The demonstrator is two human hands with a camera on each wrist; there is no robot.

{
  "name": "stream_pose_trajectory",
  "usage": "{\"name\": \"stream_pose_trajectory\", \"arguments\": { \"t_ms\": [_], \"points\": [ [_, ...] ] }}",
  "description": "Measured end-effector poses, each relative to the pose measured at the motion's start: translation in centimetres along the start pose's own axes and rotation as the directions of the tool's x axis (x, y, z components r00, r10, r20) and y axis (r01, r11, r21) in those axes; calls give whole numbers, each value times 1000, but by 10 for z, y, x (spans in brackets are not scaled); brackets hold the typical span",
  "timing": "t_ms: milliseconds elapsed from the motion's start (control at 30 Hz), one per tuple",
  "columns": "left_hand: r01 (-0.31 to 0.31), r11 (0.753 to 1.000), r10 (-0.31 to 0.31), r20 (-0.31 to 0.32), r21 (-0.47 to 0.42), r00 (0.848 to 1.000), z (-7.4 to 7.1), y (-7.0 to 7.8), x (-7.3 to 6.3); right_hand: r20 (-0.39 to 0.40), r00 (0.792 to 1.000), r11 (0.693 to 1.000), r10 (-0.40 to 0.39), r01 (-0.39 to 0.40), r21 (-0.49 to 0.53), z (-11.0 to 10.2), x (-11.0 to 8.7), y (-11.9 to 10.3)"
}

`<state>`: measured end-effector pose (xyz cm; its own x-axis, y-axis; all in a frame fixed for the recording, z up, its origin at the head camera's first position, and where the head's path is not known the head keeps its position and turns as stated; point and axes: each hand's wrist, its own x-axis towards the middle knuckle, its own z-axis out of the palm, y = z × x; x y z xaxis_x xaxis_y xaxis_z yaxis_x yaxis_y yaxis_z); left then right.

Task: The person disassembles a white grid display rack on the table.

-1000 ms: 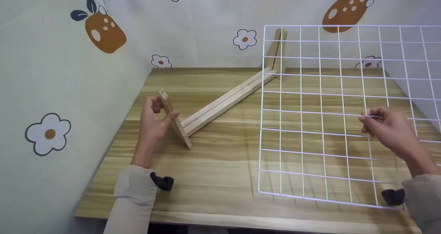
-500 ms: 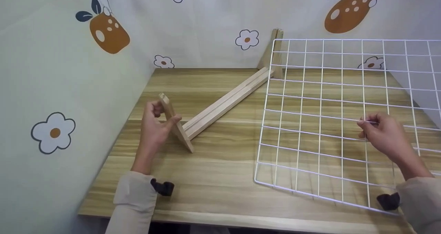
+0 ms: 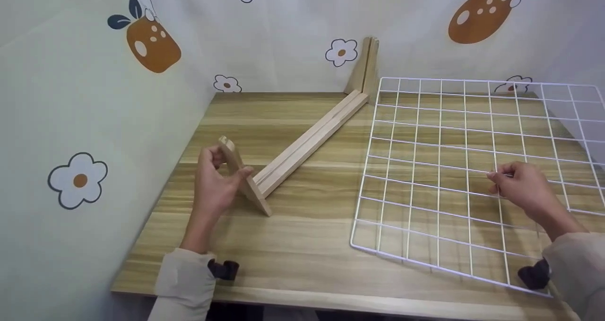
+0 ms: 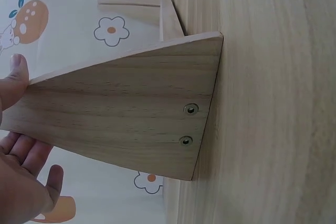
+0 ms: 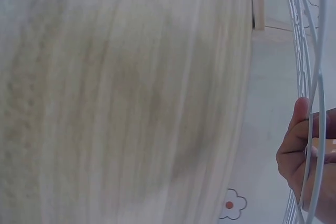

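Observation:
A wooden stand (image 3: 309, 143) has a long grooved bar joining two upright end boards. My left hand (image 3: 215, 184) grips the nearer end board (image 3: 243, 181) between thumb and fingers near its top. Two metal bolts (image 4: 190, 109) show on that board's outer face in the left wrist view, and its bottom edge meets the table. The far end board (image 3: 366, 70) stands at the back. With my right hand (image 3: 524, 188) I pinch a wire of a white wire grid panel (image 3: 439, 169). The panel is held over the right side of the table, tilted, apart from my left hand.
The wood-grain table (image 3: 302, 259) has its front edge close to me. A patterned cloth (image 3: 283, 42) hangs behind it and along both sides. Black straps (image 3: 223, 269) sit on my sleeves at the wrists.
The grid's far edge has come down, so the panel lies flatter and its left side slants more. The stand has swung slightly, its near end shifting toward me.

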<state>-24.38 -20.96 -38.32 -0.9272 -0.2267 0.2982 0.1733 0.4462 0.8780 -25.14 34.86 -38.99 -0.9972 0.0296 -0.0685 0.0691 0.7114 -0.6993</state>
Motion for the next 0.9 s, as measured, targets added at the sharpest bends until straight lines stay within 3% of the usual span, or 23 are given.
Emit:
{"name": "stream_pose_trajectory", "arguments": {
  "t_ms": [233,433,633,900],
  "points": [
    [-44,999,44,-9,-8,999,0,-1,-8,76,996,997,55,-59,53,10,6,6],
    [-24,1000,24,-8,-2,1000,1,1,-11,105,989,990,100,-109,86,15,12,9],
    [4,1000,-4,4,6,1000,2,2,-11,113,983,987,145,-152,54,17,14,13],
    [-16,1000,16,-19,-4,1000,0,2,-12,145,979,984,143,-156,81,22,17,14]
  ]
}}
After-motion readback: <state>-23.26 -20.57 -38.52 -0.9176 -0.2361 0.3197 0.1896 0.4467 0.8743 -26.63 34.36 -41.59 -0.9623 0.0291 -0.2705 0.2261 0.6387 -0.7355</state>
